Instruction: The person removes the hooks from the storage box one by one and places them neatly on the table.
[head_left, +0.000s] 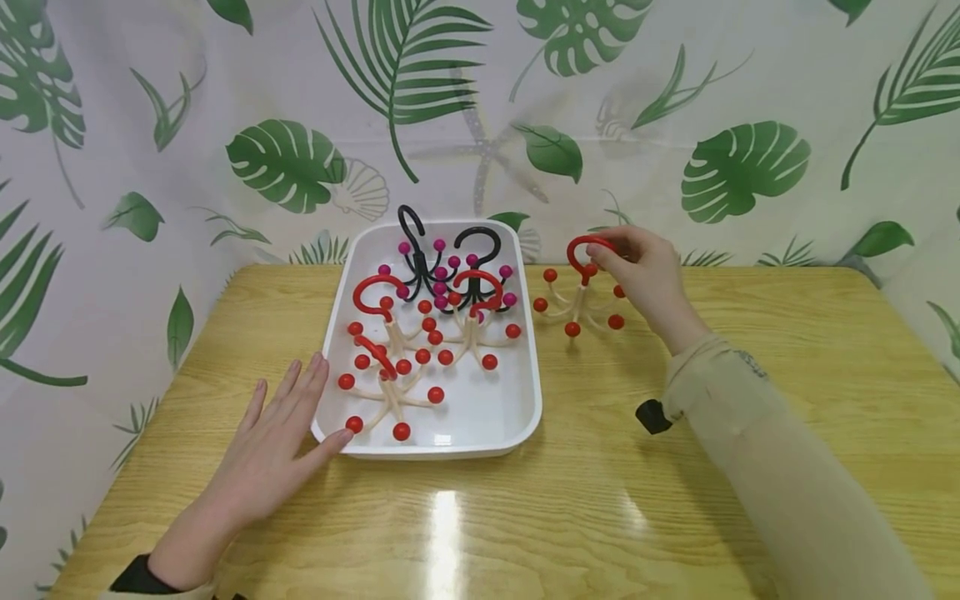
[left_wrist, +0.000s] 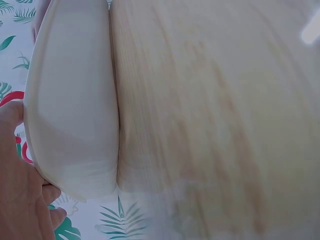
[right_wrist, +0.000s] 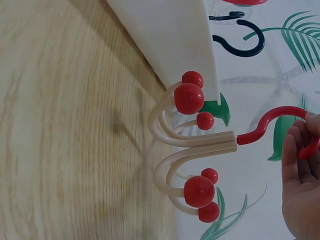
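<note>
In the head view my right hand [head_left: 641, 271] pinches the red hook top of a rotating multi-arm hanger [head_left: 581, 296] with cream arms and red ball tips. It stands upright to the right of the white tray [head_left: 442, 433]; in the right wrist view the arms of the hanger [right_wrist: 210, 142] are close over the table. My left hand [head_left: 273, 446] lies along the tray's left rim, fingers extended, thumb at the front left corner. Inside the tray are three red-and-cream hangers [head_left: 390, 392] and, at the back, two black hangers [head_left: 420, 267] with magenta balls.
The tray stands on a wooden table [head_left: 525, 517], left of its middle. Behind the table hangs a white cloth [head_left: 480, 158] printed with green leaves. A black wrist strap piece [head_left: 654, 417] sticks out beside the right sleeve.
</note>
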